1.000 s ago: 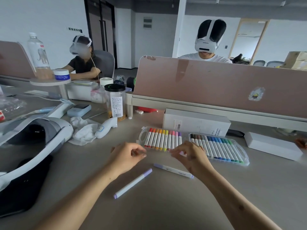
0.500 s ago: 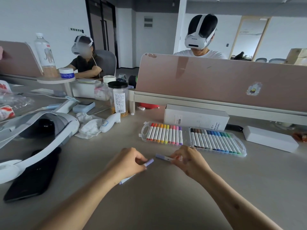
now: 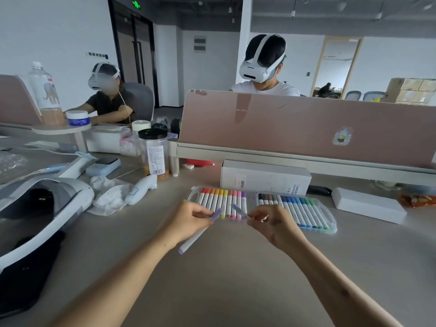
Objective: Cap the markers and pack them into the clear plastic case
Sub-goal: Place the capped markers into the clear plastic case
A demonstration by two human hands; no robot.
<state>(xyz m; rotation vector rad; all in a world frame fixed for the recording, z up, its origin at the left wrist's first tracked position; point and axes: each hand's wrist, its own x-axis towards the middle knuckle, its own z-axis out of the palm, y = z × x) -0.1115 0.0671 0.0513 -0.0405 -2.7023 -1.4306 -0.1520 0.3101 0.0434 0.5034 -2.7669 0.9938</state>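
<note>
My left hand (image 3: 186, 221) grips a white marker with a lilac cap (image 3: 197, 234), lifted off the desk and slanting down to the left. My right hand (image 3: 274, 224) pinches a second lilac marker (image 3: 238, 210) whose tip points up-left toward the first. Behind my hands the clear plastic case lies opened flat. Its left half (image 3: 197, 192) holds a row of red-to-purple markers. The right half (image 3: 330, 215) holds brown, grey, blue and green ones.
A white carton (image 3: 265, 177) stands behind the case and a flat white box (image 3: 368, 205) lies at right. A headset (image 3: 44, 206), tissues (image 3: 109, 197), a small white device (image 3: 141, 188) and a jar (image 3: 154, 154) crowd the left. A pink divider (image 3: 306, 123) spans the back.
Both markers lay on the desk a second ago. My hands closed on them and lifted them up in front of the case.
</note>
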